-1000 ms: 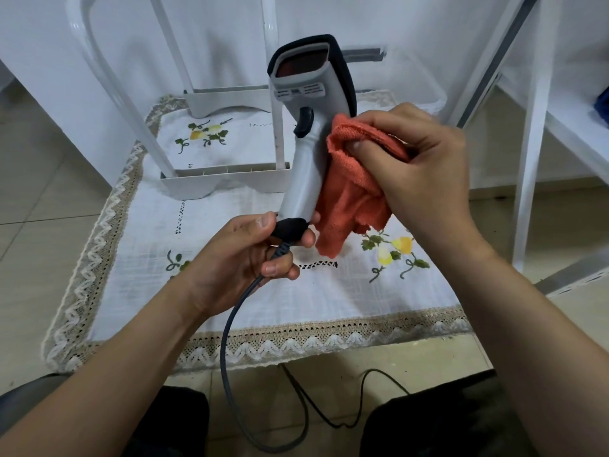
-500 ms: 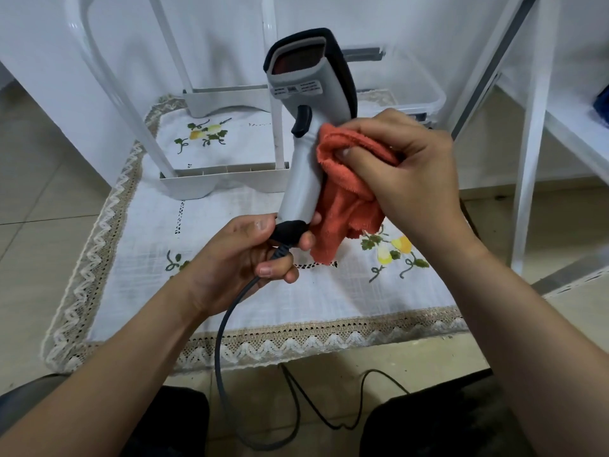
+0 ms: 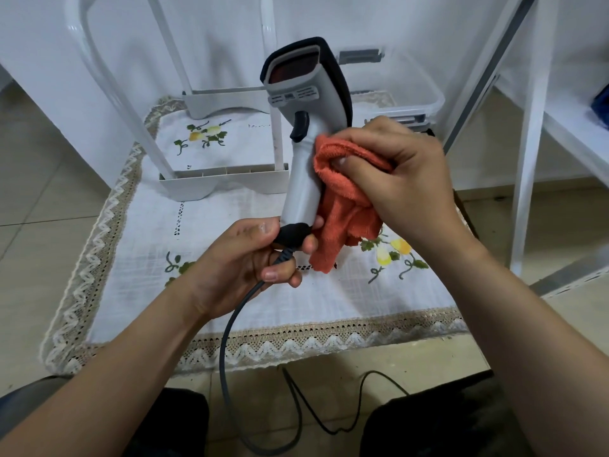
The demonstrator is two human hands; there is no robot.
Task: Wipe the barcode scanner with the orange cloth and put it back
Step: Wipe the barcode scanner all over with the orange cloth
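Observation:
A grey and black barcode scanner (image 3: 304,133) stands upright in the air over a white embroidered cloth. My left hand (image 3: 244,262) grips its black base where the grey cable (image 3: 230,324) comes out. My right hand (image 3: 402,173) holds the bunched orange cloth (image 3: 346,206) and presses it against the right side of the scanner's handle, just below the trigger. The lower end of the cloth hangs loose beside my left fingers.
The embroidered cloth (image 3: 329,301) with a lace border covers a low surface. A white plastic stand (image 3: 230,179) sits on it behind the scanner, with a clear bin (image 3: 415,94) further back. White shelf legs (image 3: 527,159) rise at right. A thin black wire (image 3: 329,420) lies on the floor.
My right hand with the cloth has slid a little lower and leftward along the handle. The scanner tilted slightly; my left hand has kept its hold on the base.

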